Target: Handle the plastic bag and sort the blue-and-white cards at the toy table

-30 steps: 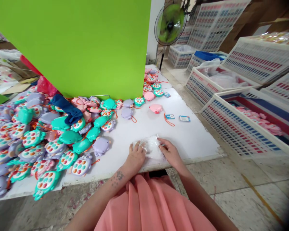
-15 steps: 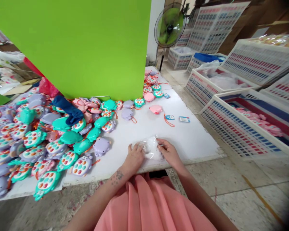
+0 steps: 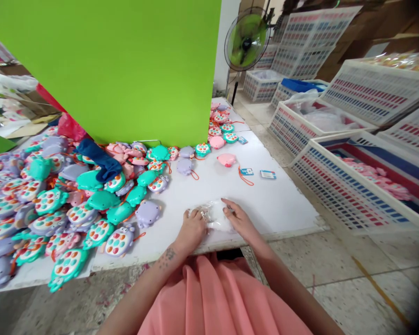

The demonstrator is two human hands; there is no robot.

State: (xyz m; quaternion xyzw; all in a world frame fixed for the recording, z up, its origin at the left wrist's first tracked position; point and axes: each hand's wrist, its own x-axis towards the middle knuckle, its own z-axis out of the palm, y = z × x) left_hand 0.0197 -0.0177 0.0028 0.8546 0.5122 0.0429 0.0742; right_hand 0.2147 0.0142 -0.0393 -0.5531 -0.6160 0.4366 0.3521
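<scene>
Apparently steadying clear plastic (image 3: 217,215), my left hand (image 3: 194,227) touches its left end, my right hand (image 3: 240,220) its right, both grips indiscernible; a firm pinch seems needed next.

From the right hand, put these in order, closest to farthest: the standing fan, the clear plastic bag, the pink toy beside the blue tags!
From the right hand:
1. Clear plastic bag: just left, at the fingers.
2. Pink toy: ahead, farther up the table.
3. Standing fan: far ahead, beyond the table.

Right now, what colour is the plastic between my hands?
The plastic looks clear, seen in the head view.
</scene>
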